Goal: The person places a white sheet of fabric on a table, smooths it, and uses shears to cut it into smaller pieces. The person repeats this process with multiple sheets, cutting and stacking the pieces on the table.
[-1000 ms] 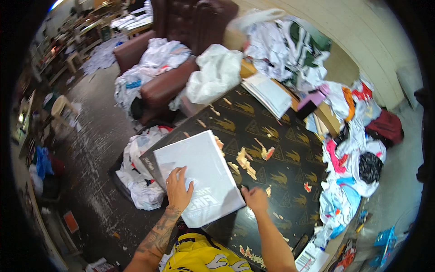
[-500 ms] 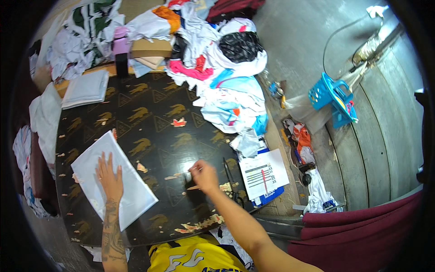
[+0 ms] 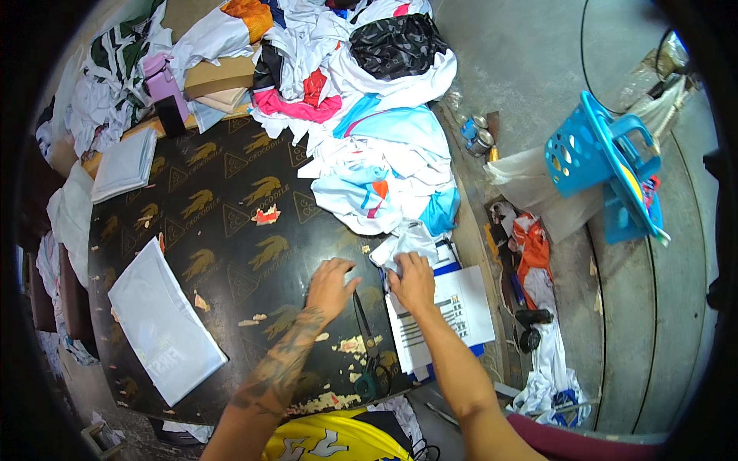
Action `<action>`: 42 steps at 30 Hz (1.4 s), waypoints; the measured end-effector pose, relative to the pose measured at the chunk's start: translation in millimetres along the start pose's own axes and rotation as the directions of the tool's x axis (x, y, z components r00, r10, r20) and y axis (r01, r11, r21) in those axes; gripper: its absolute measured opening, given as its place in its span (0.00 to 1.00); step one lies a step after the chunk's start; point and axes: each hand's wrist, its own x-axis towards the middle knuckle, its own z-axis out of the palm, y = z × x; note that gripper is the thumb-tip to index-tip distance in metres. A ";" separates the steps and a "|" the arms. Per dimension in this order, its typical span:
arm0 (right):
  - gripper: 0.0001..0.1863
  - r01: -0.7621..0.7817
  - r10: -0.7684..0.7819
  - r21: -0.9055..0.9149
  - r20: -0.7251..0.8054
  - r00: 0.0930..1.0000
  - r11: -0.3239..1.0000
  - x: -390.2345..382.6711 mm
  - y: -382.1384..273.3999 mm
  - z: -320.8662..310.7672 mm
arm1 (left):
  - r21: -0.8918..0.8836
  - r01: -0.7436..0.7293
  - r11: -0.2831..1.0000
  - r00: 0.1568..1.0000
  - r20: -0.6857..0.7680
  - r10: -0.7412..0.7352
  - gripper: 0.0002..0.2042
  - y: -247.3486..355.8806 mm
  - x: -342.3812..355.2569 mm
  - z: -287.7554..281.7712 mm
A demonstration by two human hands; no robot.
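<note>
My left hand [image 3: 330, 287] is over the black table at the tip of a pair of scissors [image 3: 367, 346]. Its fingers are curled toward the thumb, with a small pale patch between them that I cannot make out. Close by on the right, my right hand [image 3: 413, 281] has its fingers closed at the lower edge of a crumpled greyish-white cloth [image 3: 407, 238]. Below that hand lie printed white sheets [image 3: 463, 303] on something blue. A flat, folded white piece in a clear plastic bag [image 3: 165, 323] rests untouched on the left of the table.
Heaped white, blue and pink garments [image 3: 384, 154] cover the far right side. A folded white stack [image 3: 124, 165], a lilac bottle [image 3: 164, 88] and a brown box [image 3: 219, 77] stand along the far edge. To the right hangs a blue plastic basket [image 3: 592, 154].
My left hand has left the bagged white piece and moved right, beside the scissors. My right hand has gone right and away from me to the crumpled cloth. The view has shifted rightward.
</note>
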 end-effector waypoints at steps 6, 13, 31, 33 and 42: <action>0.12 -0.317 0.510 0.660 -0.117 0.852 0.681 -0.2 52.4 2.3 | 0.225 0.174 0.959 0.984 -0.007 -0.177 0.18 26.9 73.6 71.3; 0.10 -0.387 0.412 0.706 0.146 0.899 0.593 -14.8 55.8 -8.1 | -0.205 0.713 0.670 0.680 0.437 -0.589 0.38 46.7 100.4 66.5; 0.28 -0.123 0.304 0.551 -0.248 0.920 0.825 -21.0 13.3 -46.1 | -0.404 0.369 0.837 0.888 -0.114 -0.446 0.12 -27.2 -28.2 -88.1; 0.32 0.263 -0.227 0.576 -0.136 0.964 0.774 -5.3 -45.3 -56.4 | -0.360 0.218 0.907 0.965 -0.056 -0.255 0.09 -8.7 -27.2 -131.6; 0.19 0.198 -0.878 0.938 0.172 0.448 0.285 12.0 -281.9 -79.4 | 0.215 -0.055 0.975 0.998 -0.020 0.060 0.08 113.9 -99.8 -339.2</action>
